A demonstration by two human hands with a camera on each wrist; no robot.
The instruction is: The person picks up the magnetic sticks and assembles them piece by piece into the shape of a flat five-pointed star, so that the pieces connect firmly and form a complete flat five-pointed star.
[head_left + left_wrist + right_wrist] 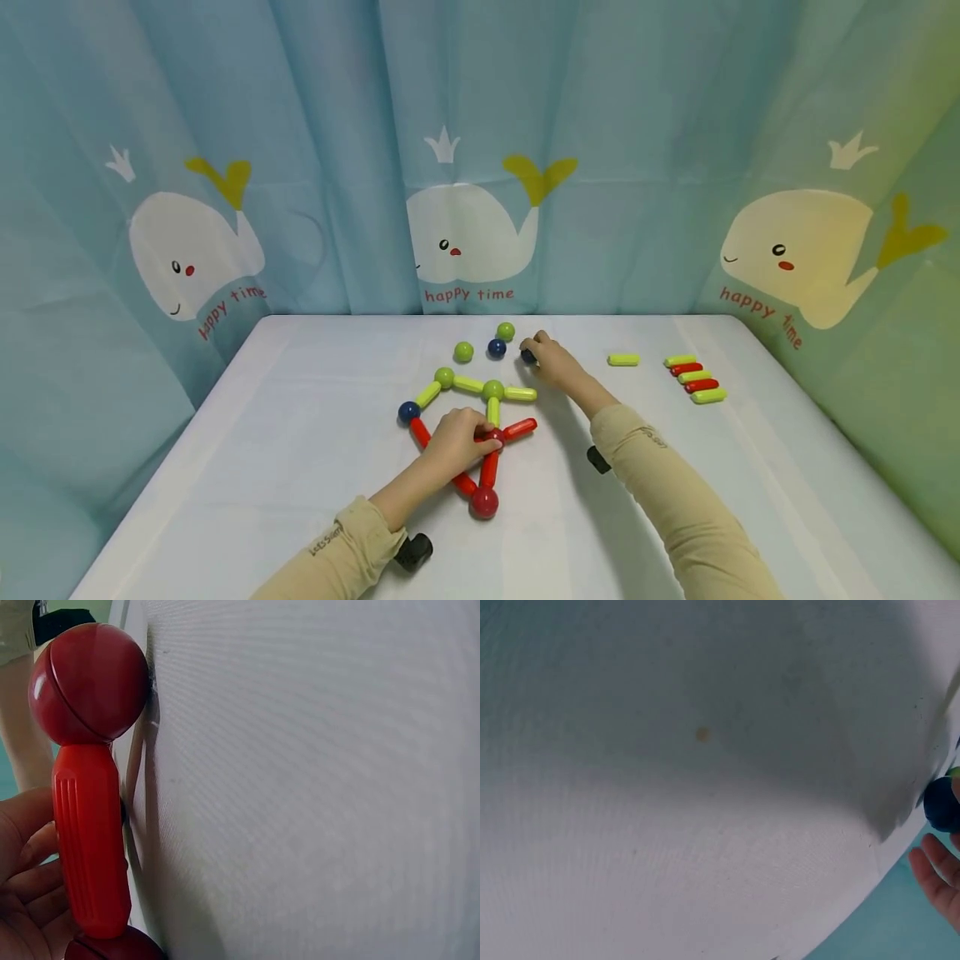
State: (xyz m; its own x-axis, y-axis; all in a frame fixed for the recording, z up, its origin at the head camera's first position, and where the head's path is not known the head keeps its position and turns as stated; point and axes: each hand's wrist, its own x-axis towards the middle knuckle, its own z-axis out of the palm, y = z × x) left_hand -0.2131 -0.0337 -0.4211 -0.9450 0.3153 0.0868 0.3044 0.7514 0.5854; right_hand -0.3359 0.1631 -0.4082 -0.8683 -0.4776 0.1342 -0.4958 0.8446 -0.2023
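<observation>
A flat figure of magnetic rods and balls lies on the white table. My left hand [453, 443] pinches a red ball [497, 436] on its right side between thumb and fingers. From that ball a red rod [489, 470] runs down to a lower red ball [484, 502]; the left wrist view shows a red rod [91, 840] and red ball [91, 684] up close. Green rods [468, 385] and green balls [493, 390] form the top, with a blue ball [408, 412] at left. My right hand [555, 363] holds a dark blue ball [528, 357], partly covered by fingers.
Loose green balls [464, 352] and another blue ball [497, 348] lie near the table's back edge. One green rod [623, 360] lies right of my right hand; beyond it is a row of several green and red rods [701, 385]. A whale-print curtain [472, 233] hangs behind.
</observation>
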